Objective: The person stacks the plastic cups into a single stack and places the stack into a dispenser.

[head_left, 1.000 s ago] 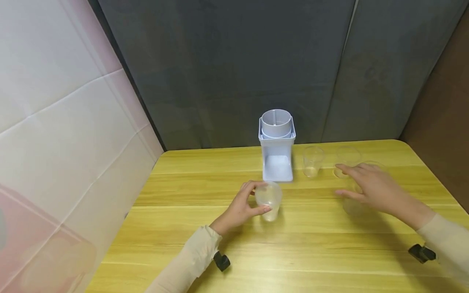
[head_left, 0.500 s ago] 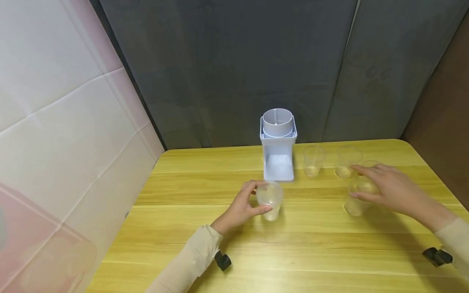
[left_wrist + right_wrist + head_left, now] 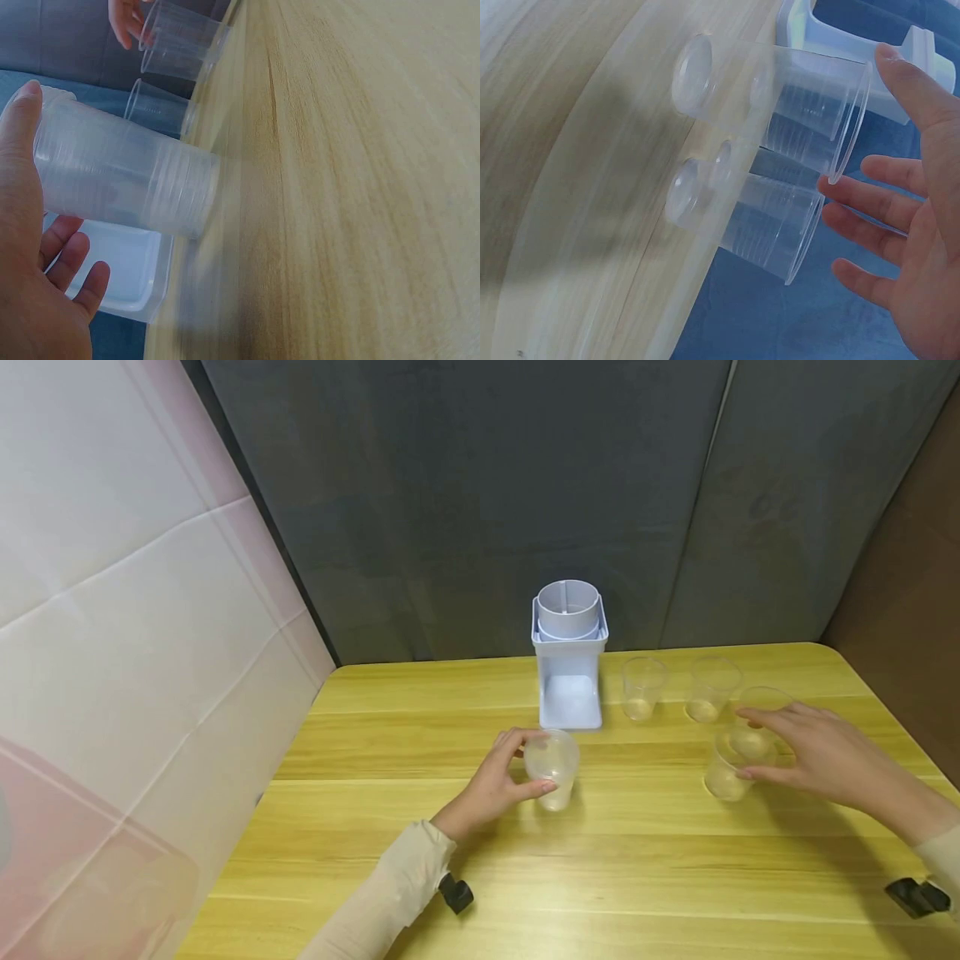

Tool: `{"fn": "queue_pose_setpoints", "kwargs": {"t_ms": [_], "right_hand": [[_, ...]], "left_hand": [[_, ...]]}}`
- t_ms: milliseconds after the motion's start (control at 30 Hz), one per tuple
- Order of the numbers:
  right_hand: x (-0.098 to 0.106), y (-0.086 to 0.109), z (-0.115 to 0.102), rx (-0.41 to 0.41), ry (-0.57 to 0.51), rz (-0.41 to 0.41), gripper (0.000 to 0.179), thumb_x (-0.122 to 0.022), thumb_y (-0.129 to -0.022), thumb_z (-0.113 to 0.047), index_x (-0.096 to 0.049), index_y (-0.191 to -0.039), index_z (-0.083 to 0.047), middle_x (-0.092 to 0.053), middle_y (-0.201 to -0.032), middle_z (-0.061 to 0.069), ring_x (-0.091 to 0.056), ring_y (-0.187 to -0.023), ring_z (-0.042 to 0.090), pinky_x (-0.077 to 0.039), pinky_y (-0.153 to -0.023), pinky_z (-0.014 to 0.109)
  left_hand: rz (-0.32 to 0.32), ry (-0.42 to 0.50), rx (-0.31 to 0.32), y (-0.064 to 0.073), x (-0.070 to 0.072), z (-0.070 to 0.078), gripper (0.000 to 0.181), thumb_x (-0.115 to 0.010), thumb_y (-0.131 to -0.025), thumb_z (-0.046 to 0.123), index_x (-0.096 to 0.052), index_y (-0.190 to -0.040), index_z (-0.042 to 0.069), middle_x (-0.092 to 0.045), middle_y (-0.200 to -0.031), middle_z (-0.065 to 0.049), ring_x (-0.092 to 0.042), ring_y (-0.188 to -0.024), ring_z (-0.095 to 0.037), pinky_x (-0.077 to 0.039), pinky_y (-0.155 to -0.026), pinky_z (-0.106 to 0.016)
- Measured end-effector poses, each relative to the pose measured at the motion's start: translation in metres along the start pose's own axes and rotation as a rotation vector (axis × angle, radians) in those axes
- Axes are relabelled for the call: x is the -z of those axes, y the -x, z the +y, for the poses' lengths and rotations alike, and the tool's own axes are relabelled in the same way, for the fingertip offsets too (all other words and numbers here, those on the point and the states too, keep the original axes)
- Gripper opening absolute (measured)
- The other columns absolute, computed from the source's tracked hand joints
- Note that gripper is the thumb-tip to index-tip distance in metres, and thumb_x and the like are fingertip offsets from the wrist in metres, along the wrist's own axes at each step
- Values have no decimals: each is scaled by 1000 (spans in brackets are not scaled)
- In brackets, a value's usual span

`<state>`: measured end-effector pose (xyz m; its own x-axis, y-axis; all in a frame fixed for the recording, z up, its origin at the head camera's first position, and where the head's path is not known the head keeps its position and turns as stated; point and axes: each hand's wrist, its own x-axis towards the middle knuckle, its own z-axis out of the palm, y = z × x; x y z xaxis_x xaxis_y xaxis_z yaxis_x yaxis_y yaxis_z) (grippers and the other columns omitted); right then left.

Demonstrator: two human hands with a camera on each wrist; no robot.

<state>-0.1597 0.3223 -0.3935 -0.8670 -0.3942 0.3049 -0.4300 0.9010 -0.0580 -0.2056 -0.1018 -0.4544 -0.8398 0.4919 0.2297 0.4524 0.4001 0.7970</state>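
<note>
In the head view my left hand (image 3: 495, 785) grips a stack of clear plastic cups (image 3: 557, 767) near mid-table, thumb and fingers on either side of it. The left wrist view shows the stacked cups (image 3: 112, 165) upright, with close ridges toward the base. My right hand (image 3: 832, 760) hovers beside a clear plastic cup (image 3: 726, 781), thumb and fingers spread. A second cup stands right behind that one, partly hidden by the hand. Seen from the right wrist, the nearer cup (image 3: 799, 105) has its rim close to my fingers (image 3: 874, 202); nothing is held.
A pale blue-white stand (image 3: 570, 702) with a round holder on top stands at the back of the wooden table (image 3: 420, 727). Two more clear cups, one left (image 3: 641, 692) and one right (image 3: 708, 692), stand to its right. A dark curtain (image 3: 465, 527) hangs behind.
My right hand has drawn away to the right from the front cup, which now shows more fully and stands on the table. The left hand and its stack have stayed put.
</note>
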Motion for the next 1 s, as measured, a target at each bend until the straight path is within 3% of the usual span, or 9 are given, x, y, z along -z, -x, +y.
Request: {"fn": "queue_pose_setpoints", "kwargs": {"t_ms": [1000], "right_hand": [[-5, 7, 0, 15, 42, 47, 78, -84, -66, -56, -66, -123, -5, -72, -99, 7, -62, -96, 32, -49, -79, 57]], "left_hand": [[11, 7, -3, 1, 0, 1, 65, -85, -78, 25, -53, -134, 20, -55, -133, -1, -46, -121, -16, -46, -102, -52]]}}
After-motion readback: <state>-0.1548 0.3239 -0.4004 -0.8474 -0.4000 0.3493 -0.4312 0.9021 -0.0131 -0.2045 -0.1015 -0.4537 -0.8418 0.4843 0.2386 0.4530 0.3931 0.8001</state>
